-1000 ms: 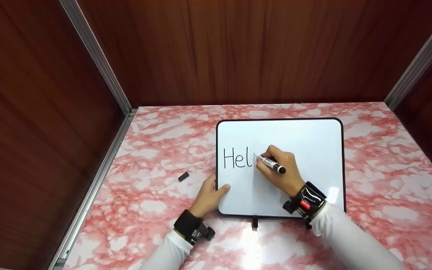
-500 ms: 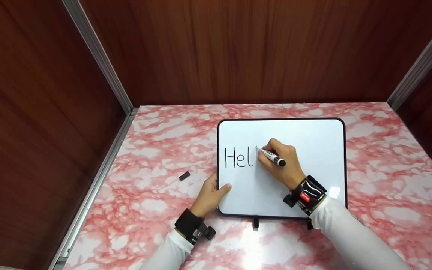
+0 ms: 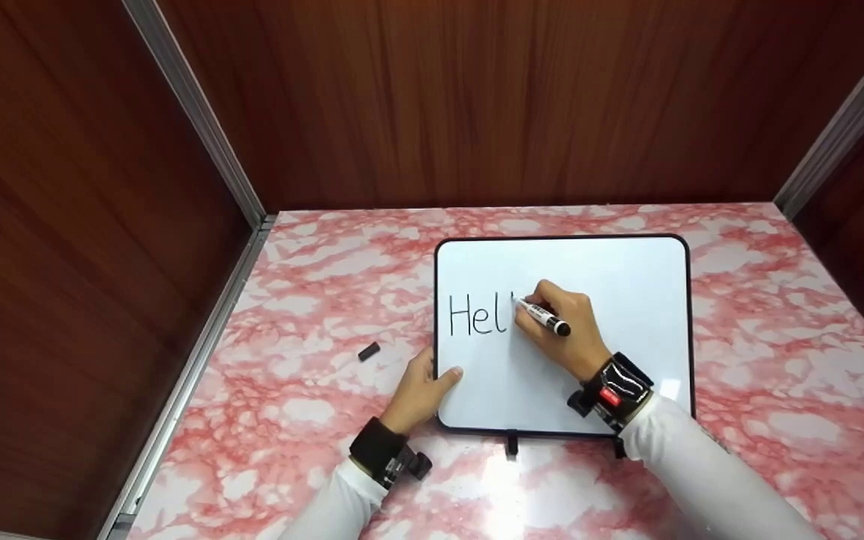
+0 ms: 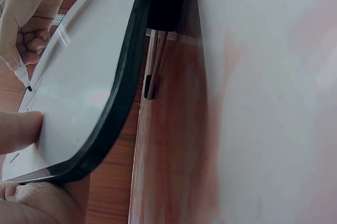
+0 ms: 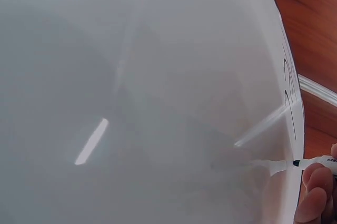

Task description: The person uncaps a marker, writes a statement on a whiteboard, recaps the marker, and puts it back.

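Observation:
A whiteboard with a black frame stands on feet and bears the handwritten letters "Hel" in black at its left. My right hand pinches a white marker with a black end. The dark tip meets the board just right of the "l", at a short black mark. My left hand grips the board's left edge, thumb on the white face and fingers behind, mostly hidden in the head view. Left of that hand, a black marker cap lies on the table.
The board rises from a red-and-white marbled table. Two small black feet, one a support foot, stick out under its lower edge. Dark wood panels with metal corner strips enclose the back and sides.
My right hand has shifted slightly up with the marker, and its tip sits higher beside the "l". The left hand keeps its grip on the board. The view has shifted slightly.

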A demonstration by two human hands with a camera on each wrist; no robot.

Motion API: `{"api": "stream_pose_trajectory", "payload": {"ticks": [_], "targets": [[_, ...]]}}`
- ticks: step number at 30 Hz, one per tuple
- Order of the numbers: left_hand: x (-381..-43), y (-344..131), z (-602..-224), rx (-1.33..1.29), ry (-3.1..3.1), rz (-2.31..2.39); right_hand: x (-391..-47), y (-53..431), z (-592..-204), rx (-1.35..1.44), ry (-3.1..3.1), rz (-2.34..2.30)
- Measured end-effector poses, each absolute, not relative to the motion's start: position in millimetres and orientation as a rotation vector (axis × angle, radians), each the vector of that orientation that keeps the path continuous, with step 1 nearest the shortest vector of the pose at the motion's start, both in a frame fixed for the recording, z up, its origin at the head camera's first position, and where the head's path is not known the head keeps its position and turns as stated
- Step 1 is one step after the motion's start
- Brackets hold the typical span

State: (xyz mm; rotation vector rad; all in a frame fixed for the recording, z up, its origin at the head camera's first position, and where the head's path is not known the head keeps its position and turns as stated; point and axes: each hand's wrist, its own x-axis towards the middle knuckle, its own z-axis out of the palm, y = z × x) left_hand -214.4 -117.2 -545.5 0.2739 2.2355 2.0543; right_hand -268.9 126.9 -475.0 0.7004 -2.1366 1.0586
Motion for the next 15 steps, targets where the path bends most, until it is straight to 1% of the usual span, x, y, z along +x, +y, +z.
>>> {"api": "stream_pose_trajectory", "payload": {"ticks": [15], "targets": [[-214.3, -117.3, -546.0, 0.291, 2.218, 2.067, -260.3, 127.3, -479.7, 0.720, -2.163, 1.031]]}}
